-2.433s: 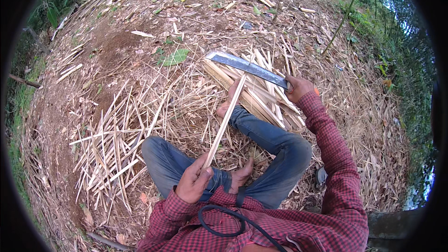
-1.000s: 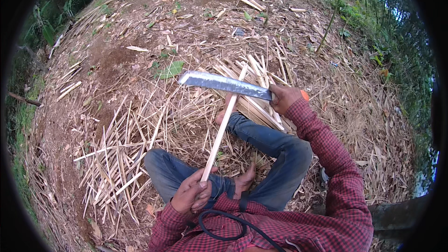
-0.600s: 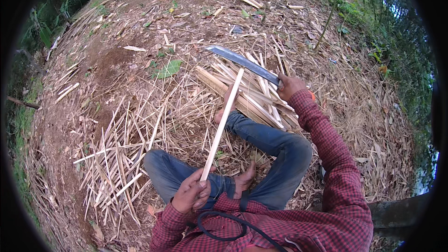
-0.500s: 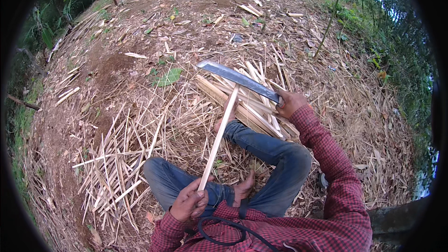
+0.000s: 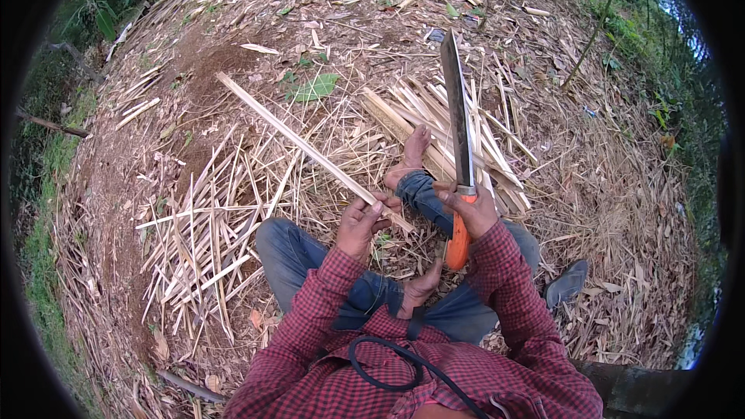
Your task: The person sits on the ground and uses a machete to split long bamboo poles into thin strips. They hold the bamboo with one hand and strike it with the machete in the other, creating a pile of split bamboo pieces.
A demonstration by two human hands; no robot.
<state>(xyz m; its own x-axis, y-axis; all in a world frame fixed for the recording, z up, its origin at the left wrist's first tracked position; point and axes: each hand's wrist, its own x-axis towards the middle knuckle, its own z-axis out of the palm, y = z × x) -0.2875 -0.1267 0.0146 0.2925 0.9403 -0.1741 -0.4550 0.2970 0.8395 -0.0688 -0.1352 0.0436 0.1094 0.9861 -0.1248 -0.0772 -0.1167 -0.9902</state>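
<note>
Between the fingers of my left hand [image 5: 365,223] is a long pale wooden strip [image 5: 299,142], gripped close to its lower right end and slanting up to the far left. My right hand [image 5: 475,208] is closed round the orange handle [image 5: 458,244] of a machete, whose long dark blade [image 5: 458,101] points away from me, nearly upright in the view. Blade and strip are apart. Beyond my right hand lies a bundle of split wooden pieces [image 5: 396,120], and my far foot [image 5: 411,157] rests against it.
A heap of thin strips [image 5: 202,244] lies on the ground to my left. Dry leaves and shavings cover the soil around a green leaf [image 5: 317,88]. A dark sandal [image 5: 566,283] sits by my right knee. Another curved blade-like piece [image 5: 190,386] lies at lower left.
The machete has come off the strip and swung from lying crosswise to pointing away. My left hand has moved up and forward, and the strip now slants to the left.
</note>
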